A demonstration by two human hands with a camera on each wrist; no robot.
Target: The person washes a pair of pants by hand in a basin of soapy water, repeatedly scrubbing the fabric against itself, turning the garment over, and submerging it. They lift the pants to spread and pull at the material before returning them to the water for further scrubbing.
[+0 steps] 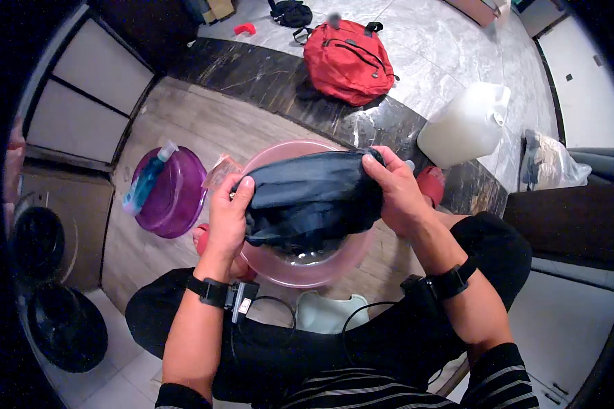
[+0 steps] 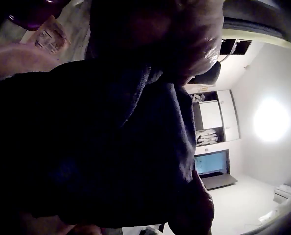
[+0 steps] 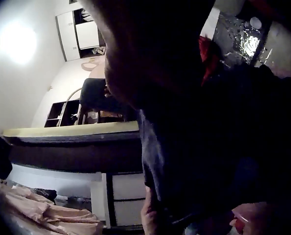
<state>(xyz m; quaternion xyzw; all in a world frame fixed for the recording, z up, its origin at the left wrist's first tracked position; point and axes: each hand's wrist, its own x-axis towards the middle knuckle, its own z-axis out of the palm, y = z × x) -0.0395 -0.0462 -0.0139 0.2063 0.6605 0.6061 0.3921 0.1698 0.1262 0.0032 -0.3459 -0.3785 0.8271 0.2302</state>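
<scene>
A dark navy piece of fabric (image 1: pixel 310 187), apparently a garment, is stretched between both hands over a pink basin (image 1: pixel 269 271). At its left edge, my left hand (image 1: pixel 226 217) pinches the fabric with the thumb on top. The right hand (image 1: pixel 401 192) grips the opposite upper corner, thumb likewise over the cloth. Below the fabric's lower edge, the basin shows a shiny, wet-looking bottom. In the left wrist view the dark cloth (image 2: pixel 101 147) fills most of the picture; in the right wrist view the cloth (image 3: pixel 204 152) hangs in deep shadow, hiding most of the fingers.
To the left lies a purple basin (image 1: pixel 194 198) with a blue pump bottle (image 1: pixel 145 180) on it. A small printed packet (image 1: pixel 222 172) is beside the pink basin. Beyond are a red backpack (image 1: pixel 351 65) and a white jug (image 1: pixel 460 126). A pale stool (image 1: pixel 331 313) stands between the person's legs.
</scene>
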